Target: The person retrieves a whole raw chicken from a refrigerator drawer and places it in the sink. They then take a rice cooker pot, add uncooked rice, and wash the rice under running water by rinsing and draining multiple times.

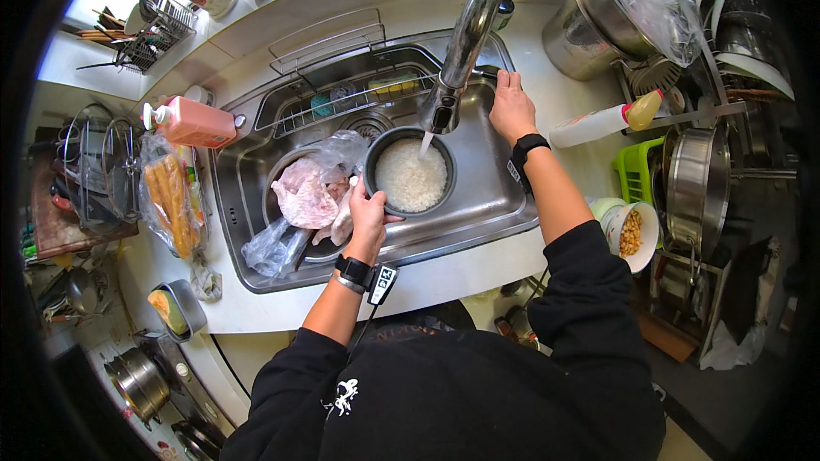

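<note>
My left hand (370,214) grips the near-left rim of a dark grey inner pot (451,176), with the thumb over the edge. White rice (411,178) in cloudy water fills the pot's inside. A thin stream of water (425,144) falls into it from the chrome faucet (458,70). My right hand (514,105) is at the sink's far right edge, fingertips at a dark lever-like part (488,70) beside the faucet; whether they close on it is hidden. Left of the pot, raw poultry (307,195) and clear plastic bags (277,250) lie in a round metal bowl in the steel sink (493,195).
A wire rack (301,116) with sponges spans the sink's back. On the left stand a pink pump bottle (195,121) and bagged yellow sticks (170,198). A white squeeze bottle (586,127), steel pots (576,38) and a bowl of nuts or beans (646,250) are on the right.
</note>
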### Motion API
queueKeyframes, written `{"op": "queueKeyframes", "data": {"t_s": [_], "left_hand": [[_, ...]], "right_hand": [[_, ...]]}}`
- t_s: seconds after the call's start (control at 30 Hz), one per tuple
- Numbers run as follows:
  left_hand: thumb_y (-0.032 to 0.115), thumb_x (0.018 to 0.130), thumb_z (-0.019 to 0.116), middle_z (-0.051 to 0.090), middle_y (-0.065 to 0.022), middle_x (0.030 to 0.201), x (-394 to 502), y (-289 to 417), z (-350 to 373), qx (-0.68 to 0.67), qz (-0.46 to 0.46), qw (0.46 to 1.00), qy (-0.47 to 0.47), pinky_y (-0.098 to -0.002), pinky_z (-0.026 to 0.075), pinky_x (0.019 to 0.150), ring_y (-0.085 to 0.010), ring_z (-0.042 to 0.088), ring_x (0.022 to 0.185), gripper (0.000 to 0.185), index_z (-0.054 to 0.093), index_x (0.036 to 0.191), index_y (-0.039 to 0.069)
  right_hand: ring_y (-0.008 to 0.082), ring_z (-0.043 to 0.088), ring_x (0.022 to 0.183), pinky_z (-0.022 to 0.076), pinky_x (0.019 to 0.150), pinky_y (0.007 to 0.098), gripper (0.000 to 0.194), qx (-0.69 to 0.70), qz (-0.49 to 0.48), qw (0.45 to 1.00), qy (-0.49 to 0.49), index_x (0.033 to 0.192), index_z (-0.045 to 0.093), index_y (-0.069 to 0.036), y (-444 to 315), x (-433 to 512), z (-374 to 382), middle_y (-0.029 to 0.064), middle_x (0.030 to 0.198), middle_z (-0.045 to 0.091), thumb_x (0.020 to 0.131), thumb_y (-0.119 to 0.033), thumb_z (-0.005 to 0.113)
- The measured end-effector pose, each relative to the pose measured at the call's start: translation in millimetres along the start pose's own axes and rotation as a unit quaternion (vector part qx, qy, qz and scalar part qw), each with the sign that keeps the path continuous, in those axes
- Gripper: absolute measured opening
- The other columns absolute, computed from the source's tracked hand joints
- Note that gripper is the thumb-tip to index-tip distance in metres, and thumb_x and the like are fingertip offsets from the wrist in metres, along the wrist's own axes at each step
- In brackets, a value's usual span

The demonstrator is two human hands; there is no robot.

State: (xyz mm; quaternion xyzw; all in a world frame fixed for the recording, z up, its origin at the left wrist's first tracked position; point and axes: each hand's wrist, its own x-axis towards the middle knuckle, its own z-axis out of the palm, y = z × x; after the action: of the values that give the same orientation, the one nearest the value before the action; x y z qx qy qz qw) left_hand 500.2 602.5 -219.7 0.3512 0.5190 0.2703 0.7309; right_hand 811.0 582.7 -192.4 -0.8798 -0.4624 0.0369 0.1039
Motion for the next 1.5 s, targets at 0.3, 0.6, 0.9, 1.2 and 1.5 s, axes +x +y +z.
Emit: {"op": "queueKeyframes", "data": {"t_s": [0.3, 0.6, 0.9, 1.2, 1.5], "left_hand": [[-0.007, 0.075, 0.039, 0.058, -0.0139, 0.111, -9.0, -7.7, 6.7, 0.022, -0.013, 0.999, -0.039, -0.0273, 0.057, 0.041, -0.0229, 0.068, 0.067, 0.066, 0.037, 0.139, 0.008], [-0.007, 0.075, 0.040, 0.059, -0.0123, 0.110, 20.7, 4.1, 46.2, 0.009, 0.002, 0.998, -0.054, -0.0269, 0.056, 0.039, -0.0212, 0.066, 0.066, 0.066, 0.037, 0.139, 0.009], [-0.008, 0.076, 0.041, 0.061, -0.0110, 0.100, 37.8, 28.6, 35.6, -0.014, 0.042, 0.999, 0.001, -0.0303, 0.058, 0.043, -0.0214, 0.066, 0.065, 0.058, 0.045, 0.132, 0.010], [-0.008, 0.075, 0.041, 0.061, -0.0103, 0.098, 3.4, 6.8, -3.8, 0.021, -0.022, 1.000, 0.008, -0.0274, 0.056, 0.039, -0.0204, 0.066, 0.064, 0.057, 0.046, 0.129, 0.009], [-0.007, 0.075, 0.041, 0.059, -0.0134, 0.107, 3.9, -18.0, 31.0, 0.016, -0.053, 0.998, -0.041, -0.0293, 0.057, 0.039, -0.0237, 0.067, 0.067, 0.062, 0.041, 0.135, 0.008]], "right_hand": [[0.0411, 0.059, 0.091, 0.0510, 0.075, 0.0471, 0.040, 0.006, 0.006, 1.000, -0.008, 0.115, 0.038, -0.002, 0.4, 2.9, 1.5, 0.0201, 0.110, 0.046, 0.077, 0.003, 0.050], [0.0372, 0.062, 0.086, 0.0522, 0.072, 0.0448, 0.025, -0.049, -0.046, 0.998, -0.001, 0.110, 0.040, -0.004, 10.4, 4.6, 2.0, 0.0184, 0.108, 0.049, 0.085, -0.004, 0.045], [0.0368, 0.063, 0.085, 0.0534, 0.071, 0.0450, 0.023, -0.057, -0.033, 0.998, -0.006, 0.111, 0.039, -0.005, 13.6, 7.3, 6.7, 0.0189, 0.110, 0.049, 0.088, -0.007, 0.042], [0.0384, 0.063, 0.083, 0.0529, 0.070, 0.0465, 0.023, -0.042, -0.039, 0.998, 0.002, 0.110, 0.038, -0.005, 15.6, 8.7, 10.7, 0.0198, 0.109, 0.048, 0.088, -0.006, 0.043], [0.0387, 0.062, 0.083, 0.0526, 0.070, 0.0473, 0.021, -0.040, -0.030, 0.999, -0.011, 0.109, 0.038, -0.005, 14.7, 8.9, 8.7, 0.0201, 0.109, 0.048, 0.088, -0.008, 0.043]]}}
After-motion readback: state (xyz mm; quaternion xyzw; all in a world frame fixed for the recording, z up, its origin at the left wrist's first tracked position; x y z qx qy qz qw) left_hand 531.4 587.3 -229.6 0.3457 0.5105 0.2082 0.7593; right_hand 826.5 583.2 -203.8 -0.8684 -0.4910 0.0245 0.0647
